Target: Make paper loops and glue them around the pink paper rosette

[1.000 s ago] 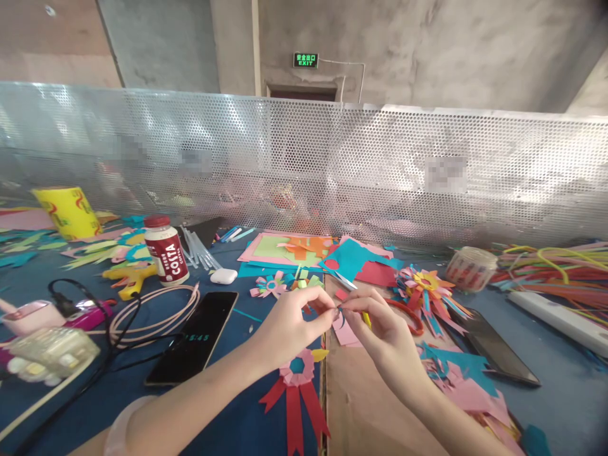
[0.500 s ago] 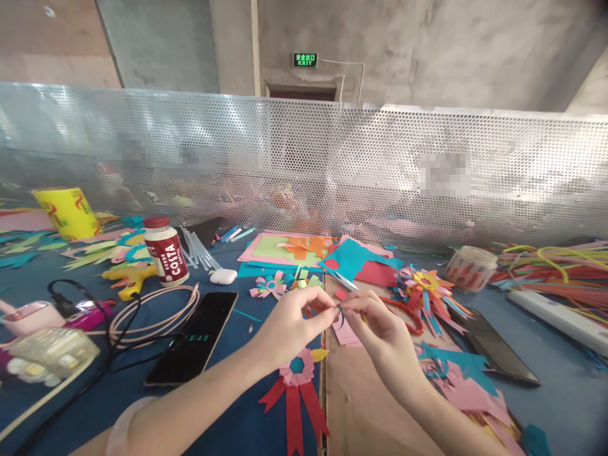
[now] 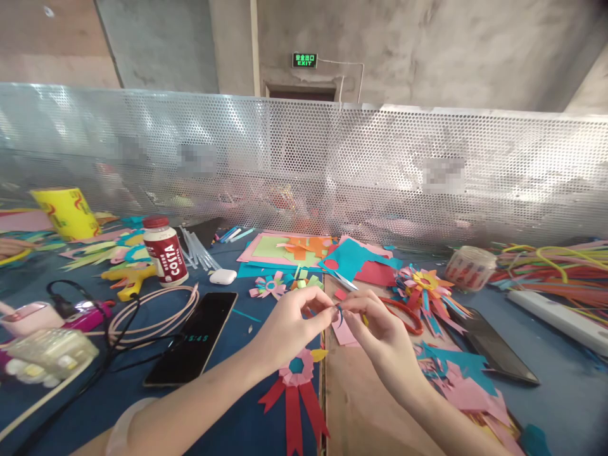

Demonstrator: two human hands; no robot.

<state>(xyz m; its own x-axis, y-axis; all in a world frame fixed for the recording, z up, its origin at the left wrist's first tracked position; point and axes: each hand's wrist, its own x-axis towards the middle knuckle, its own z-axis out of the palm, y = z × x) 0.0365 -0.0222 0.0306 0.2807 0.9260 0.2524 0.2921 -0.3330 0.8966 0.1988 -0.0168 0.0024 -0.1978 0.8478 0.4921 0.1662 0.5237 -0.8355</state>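
Between the fingertips of both my hands is a small, narrow blue strip point(image 3: 341, 316), apparently paper, curved and mostly covered by the fingers. My left hand point(image 3: 297, 323) pinches it from the left, and my right hand point(image 3: 382, 332) pinches it from the right. Below my left hand lies a paper rosette point(image 3: 303, 375) with a pink pleated ring, a blue centre, red tails and a yellow leaf-shaped piece at its side. Scissors with red handles point(image 3: 413, 326) lie partly behind my right hand. A small pink and blue paper flower point(image 3: 270, 286) rests beyond my left hand.
A phone point(image 3: 192, 339), coiled cable point(image 3: 116, 326), bottle point(image 3: 165, 252) and yellow glue gun point(image 3: 129, 278) lie left. Right are a multicoloured rosette point(image 3: 425, 288), a tape roll point(image 3: 471, 268) and a dark phone point(image 3: 498, 347). Another person's hand point(image 3: 13, 248) shows far left. A perforated metal screen point(image 3: 304, 164) stands behind.
My hands keep nearly the same place and pinch; a little more of the blue strip shows below the fingertips. Another person's hand has come into view at the far left edge.
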